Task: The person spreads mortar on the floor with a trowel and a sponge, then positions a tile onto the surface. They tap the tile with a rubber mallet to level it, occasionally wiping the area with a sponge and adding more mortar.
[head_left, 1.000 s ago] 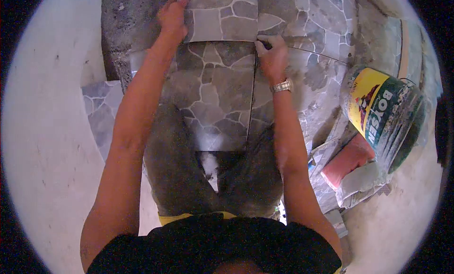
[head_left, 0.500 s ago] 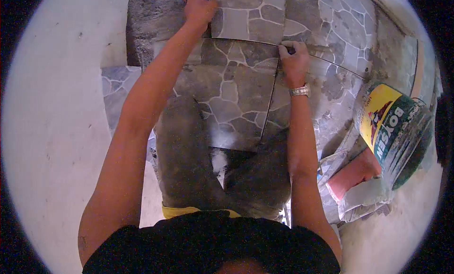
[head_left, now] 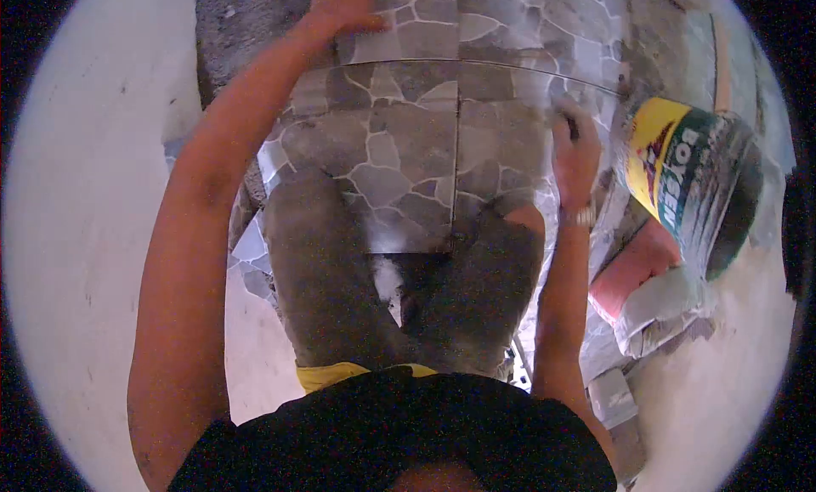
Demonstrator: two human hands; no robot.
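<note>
Position report: kneeling person

Knees [head_left: 399, 271] rest on near tile [head_left: 391, 144]. Right hand [head_left: 576, 156], close beside paint bucket [head_left: 688, 182], is curled closed; contents cannot be told. Farther off, left hand [head_left: 344, 6] lies open, palm flat on far tile [head_left: 425, 33], gripping nothing.

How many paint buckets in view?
1. The bucket, yellow and green, sits at the right, just past the right hand and above a reddish block. More could be hidden beyond the dark edges.

Paint bucket [head_left: 680, 182] beside pink block [head_left: 636, 267]
</note>
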